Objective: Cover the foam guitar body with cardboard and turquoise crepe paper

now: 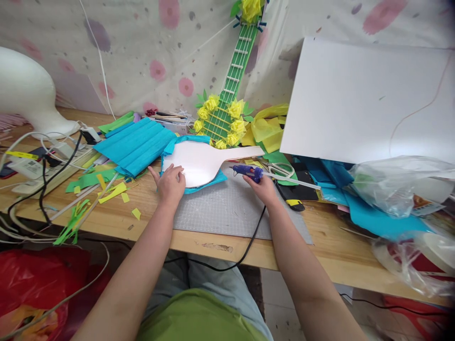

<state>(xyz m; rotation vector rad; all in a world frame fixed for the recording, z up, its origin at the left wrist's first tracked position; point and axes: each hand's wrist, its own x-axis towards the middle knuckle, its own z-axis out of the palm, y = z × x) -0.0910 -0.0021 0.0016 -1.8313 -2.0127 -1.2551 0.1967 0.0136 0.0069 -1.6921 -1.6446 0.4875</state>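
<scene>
A white guitar-shaped board point(199, 163) lies flat, its narrow neck pointing right. Turquoise crepe paper point(209, 183) sticks out from under its rounded body and folds up over parts of the rim. My left hand point(171, 183) rests on the body's left edge, fingers apart and pressing down; the little finger points off to the left. In my right hand point(263, 185) is a blue glue gun point(245, 170), its nozzle aimed left just below the neck. A long white glue stick point(295, 181) extends from its back. The fingers wrapped under the gun are partly hidden.
A grey cutting mat point(227, 215) covers the middle. Scissors point(284, 169) and a cutter point(295, 204) lie right of the gun. Behind stands a green paper guitar point(227, 102) with yellow flowers. Folded turquoise paper point(137, 142), scraps and a power strip point(53, 173) occupy the left.
</scene>
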